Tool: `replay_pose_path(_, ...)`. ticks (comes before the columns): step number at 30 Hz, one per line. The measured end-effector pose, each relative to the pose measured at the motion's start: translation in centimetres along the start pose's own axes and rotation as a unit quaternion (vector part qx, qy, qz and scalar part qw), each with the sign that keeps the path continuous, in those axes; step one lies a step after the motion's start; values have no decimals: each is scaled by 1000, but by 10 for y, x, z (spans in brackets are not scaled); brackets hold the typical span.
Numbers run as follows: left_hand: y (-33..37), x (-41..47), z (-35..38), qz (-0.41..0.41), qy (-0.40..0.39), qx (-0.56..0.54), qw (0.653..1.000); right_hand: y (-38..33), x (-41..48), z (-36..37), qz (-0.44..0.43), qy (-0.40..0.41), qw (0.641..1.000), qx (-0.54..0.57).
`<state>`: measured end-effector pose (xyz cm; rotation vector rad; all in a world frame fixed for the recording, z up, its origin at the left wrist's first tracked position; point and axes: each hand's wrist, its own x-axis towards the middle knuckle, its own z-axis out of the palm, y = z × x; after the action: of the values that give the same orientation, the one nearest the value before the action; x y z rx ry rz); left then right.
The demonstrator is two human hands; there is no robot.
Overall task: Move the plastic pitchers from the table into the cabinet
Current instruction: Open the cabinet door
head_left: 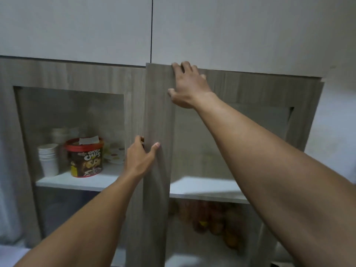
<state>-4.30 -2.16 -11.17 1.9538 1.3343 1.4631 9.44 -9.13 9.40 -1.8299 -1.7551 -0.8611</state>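
A grey wood-grain cabinet with two glass-panelled doors fills the head view. The right door (158,151) stands slightly ajar, its left edge out in front of the left door (73,78). My left hand (138,158) grips that edge at mid height, fingers curled behind it and thumb on the front. My right hand (186,87) lies near the door's top left corner, fingers over its top edge. No pitcher and no table are in view.
Behind the left glass, a white shelf (77,180) carries a stack of paper cups (49,158), a red-lidded choco chips tub (84,157) and a dotted plate (115,155). Orange-brown items (215,220) sit blurred on the lower right shelf. White upper cabinet doors (96,26) hang above.
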Motion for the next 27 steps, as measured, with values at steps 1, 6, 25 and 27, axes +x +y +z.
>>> replay_pose_path(1, 0, -6, -6, 12, -5, 0, 1000, -3, -8, -7, 4, 5, 1000, 1)
replay_pose_path(6, 15, -56, -31, 41, -17, -14, 999, -23, -46, -45, 42, -1, 999, 24)
replay_pose_path(25, 136, -265, -109, 237, -141, -59, 959, -65, -233, -253, 200, -51, 978, -22)
replay_pose_path(27, 151, -282, -109, 271, -161, -62, 947, -58, -251, -270, 219, -46, 974, -40)
